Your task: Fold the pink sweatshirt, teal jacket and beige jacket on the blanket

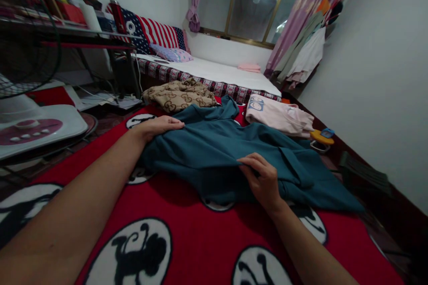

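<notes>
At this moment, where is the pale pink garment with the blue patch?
In the head view, the pale pink garment lies right of centre, toward the far side of the red blanket, just beyond the teal garment and right of the brown patterned cloth.

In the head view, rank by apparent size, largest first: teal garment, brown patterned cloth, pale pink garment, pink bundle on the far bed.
1. Teal garment, clearly largest.
2. Brown patterned cloth and pale pink garment: too alike to rank.
3. Pink bundle, smallest, though it lies farther away.
</notes>
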Tool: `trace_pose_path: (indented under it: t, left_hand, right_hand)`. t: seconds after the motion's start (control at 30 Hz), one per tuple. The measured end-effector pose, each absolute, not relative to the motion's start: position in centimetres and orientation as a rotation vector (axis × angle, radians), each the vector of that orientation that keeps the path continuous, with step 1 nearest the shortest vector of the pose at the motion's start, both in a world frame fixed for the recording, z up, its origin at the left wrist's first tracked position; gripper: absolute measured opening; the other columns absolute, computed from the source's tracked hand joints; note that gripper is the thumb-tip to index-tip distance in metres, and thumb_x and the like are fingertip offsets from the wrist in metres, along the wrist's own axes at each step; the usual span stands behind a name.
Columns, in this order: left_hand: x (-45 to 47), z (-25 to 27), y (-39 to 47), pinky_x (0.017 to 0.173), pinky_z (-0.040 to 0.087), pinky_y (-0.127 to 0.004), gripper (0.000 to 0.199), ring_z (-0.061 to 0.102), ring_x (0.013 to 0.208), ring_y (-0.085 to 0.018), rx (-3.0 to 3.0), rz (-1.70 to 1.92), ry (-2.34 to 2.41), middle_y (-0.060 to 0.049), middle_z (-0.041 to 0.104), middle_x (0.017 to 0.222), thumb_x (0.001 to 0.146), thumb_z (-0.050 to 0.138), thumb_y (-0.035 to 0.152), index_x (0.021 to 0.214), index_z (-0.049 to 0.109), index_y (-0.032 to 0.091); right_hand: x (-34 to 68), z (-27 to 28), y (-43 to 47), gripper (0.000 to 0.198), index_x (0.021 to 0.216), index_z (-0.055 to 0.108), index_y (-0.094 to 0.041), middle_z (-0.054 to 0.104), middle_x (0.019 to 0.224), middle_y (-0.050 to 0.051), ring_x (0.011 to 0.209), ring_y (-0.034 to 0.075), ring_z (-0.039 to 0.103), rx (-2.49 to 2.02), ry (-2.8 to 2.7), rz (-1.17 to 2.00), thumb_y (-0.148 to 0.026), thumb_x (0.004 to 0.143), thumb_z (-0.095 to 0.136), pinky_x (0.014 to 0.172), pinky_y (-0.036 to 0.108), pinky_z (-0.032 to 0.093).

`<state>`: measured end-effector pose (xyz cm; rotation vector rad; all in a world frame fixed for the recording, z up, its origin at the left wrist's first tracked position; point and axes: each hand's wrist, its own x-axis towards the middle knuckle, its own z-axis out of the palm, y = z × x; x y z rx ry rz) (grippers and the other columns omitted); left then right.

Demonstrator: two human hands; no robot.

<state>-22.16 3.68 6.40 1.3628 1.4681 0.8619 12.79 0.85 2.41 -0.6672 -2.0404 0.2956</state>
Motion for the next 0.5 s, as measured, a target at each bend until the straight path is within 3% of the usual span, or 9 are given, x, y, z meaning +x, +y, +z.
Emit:
trace_pose_path:
  t: [0.23,0.4,0.5]
  left_hand:
    - [-22.6,4.9,4.9,0.066,0.046,-0.027,0.028,0.064,0.070,-0.021,1.871,0.571,1.996,-0.003,0.069,0.066,0.056,0.077,0.045,0.068,0.074,0.020]
    - [-19.3,7.9,2.2,0.079,0.049,-0.030,0.024,0.067,0.088,-0.023,2.117,0.943,2.124,-0.007,0.073,0.091,0.077,0.062,0.034,0.090,0.075,0.018]
    - [-15.7,8.6,-0.3,0.095,0.045,-0.033,0.037,0.062,0.108,-0.022,2.383,1.063,1.812,-0.009,0.067,0.118,0.087,0.054,0.041,0.114,0.069,0.019]
  right_hand:
    - [13.0,1.4,1.4,0.016,0.094,0.069,-0.021,0.066,0.090,0.005,0.084,0.018,0.062,-0.904,-2.413,0.211,-0.034,0.089,0.062,0.075,0.031,0.045]
    - [12.9,1.0,1.3,0.024,0.099,0.068,-0.020,0.066,0.093,0.006,0.086,0.020,0.061,-0.897,-2.400,0.157,-0.041,0.088,0.062,0.077,0.033,0.045]
    - [12.9,1.0,1.1,0.022,0.100,0.067,-0.020,0.065,0.097,0.007,0.091,0.020,0.060,-0.872,-2.375,0.130,-0.038,0.090,0.060,0.080,0.034,0.046]
